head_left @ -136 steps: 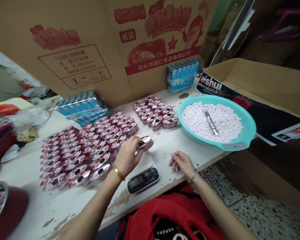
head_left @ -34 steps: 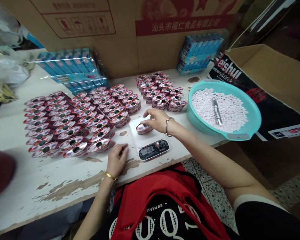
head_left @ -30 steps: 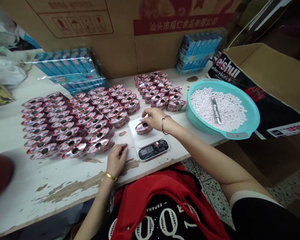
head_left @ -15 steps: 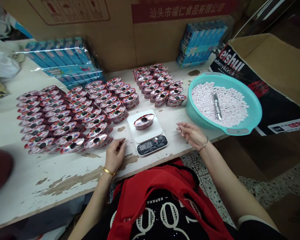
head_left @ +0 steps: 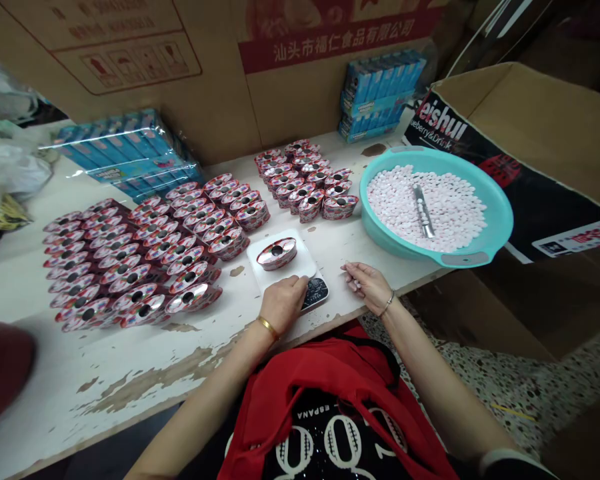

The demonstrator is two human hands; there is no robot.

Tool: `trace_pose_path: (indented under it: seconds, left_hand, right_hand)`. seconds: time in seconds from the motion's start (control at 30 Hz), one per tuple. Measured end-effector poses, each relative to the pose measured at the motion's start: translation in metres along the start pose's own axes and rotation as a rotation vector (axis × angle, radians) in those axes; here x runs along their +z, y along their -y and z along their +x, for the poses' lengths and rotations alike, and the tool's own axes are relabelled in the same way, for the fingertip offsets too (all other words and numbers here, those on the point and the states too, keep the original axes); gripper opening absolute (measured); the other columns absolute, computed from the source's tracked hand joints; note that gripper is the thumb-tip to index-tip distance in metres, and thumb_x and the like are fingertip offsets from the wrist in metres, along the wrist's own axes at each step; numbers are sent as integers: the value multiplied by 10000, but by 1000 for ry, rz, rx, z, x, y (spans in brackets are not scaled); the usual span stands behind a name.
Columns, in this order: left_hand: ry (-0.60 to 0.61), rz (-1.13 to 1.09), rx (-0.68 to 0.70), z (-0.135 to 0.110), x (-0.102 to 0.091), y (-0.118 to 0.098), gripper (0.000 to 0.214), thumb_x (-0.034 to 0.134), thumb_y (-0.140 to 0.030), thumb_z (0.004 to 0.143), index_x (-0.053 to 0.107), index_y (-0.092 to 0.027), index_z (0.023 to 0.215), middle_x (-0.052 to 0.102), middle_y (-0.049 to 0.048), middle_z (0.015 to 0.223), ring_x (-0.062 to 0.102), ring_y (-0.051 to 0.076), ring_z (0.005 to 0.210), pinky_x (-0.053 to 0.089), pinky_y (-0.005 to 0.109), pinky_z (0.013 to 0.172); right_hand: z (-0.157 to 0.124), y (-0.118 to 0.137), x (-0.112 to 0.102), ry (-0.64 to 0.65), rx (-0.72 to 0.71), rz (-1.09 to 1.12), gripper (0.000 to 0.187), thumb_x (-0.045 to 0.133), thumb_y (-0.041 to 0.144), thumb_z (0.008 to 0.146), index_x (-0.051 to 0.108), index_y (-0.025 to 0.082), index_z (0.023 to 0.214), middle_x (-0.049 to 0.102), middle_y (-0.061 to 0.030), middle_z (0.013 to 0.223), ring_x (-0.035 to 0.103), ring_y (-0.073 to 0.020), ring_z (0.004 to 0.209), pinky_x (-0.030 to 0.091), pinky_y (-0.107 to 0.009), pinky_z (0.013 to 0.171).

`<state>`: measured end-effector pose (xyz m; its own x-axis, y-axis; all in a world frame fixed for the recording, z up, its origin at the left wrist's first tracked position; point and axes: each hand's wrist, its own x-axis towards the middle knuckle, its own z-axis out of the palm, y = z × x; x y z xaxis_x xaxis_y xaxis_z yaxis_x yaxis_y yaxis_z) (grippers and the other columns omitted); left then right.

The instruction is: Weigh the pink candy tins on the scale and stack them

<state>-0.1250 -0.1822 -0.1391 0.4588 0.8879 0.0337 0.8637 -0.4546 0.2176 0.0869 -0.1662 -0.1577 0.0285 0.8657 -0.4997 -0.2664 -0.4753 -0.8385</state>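
Note:
My left hand (head_left: 284,303) lies over the front of a white digital scale (head_left: 304,261), its fingers curled down at the dark control panel and hiding the display. What its fingertips hold, if anything, is hidden. A red and silver foil pouch (head_left: 267,259) with a dark round opening on top stands on the scale plate. To the right of the scale, my right hand (head_left: 367,287) is closed around a few small whitish-pink candies (head_left: 355,285) just above the table. Beyond it is a teal basin (head_left: 395,248) filled with similar candies (head_left: 460,207), a metal scoop (head_left: 423,212) lying on them.
Rows of similar pouches (head_left: 145,267) stand on the left, with a smaller group (head_left: 305,177) behind the scale. Blue packs in clear wrap (head_left: 130,150) and another blue stack (head_left: 380,93) lean by a large carton (head_left: 220,100). An open box (head_left: 530,100) is at right.
My left hand has moved right from the table beside the scale onto its control panel, covering the small candy that lay there. My right hand stays near its place, fingers still closed.

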Motion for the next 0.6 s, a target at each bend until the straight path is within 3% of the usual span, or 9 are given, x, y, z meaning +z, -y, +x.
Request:
trace_pose_path:
  seconds: [0.1, 0.2, 0.4, 0.6]
  left_hand:
    - [44, 83, 10, 4, -1, -1, 210, 382, -245, 928, 575, -195, 860, 609, 27, 773, 560, 149, 708, 367, 273, 601]
    - [27, 97, 39, 4, -2, -1, 178, 395, -224, 924, 571, -203, 942, 607, 19, 776, 552, 145, 702, 362, 275, 605]
    - [-28, 126, 75, 5, 4, -1, 188, 386, -210, 928, 574, -204, 913, 580, 16, 731, 531, 145, 675, 349, 280, 600]
    - [-76, 117, 99, 3, 11, 3, 186, 390, -184, 918, 566, -193, 857, 568, 17, 698, 519, 145, 648, 337, 275, 580]
  right_hand:
    - [-2, 12, 11, 42, -26, -32, 451, 757, 528, 622, 630, 132, 796, 471, 41, 552, 325, -17, 401, 151, -178, 383]
    - [-2, 29, 29, 115, -94, -47, 432, 750, 525, 637, 629, 133, 772, 437, 50, 528, 308, -25, 410, 145, -191, 389]
    - [2, 56, 60, 228, -202, -43, 414, 740, 520, 650, 632, 138, 767, 394, 66, 512, 288, -37, 435, 167, -198, 405]
    - [10, 63, 104, 328, -476, -270, 371, 712, 489, 689, 648, 124, 704, 559, 9, 643, 442, -83, 600, 355, -219, 571]
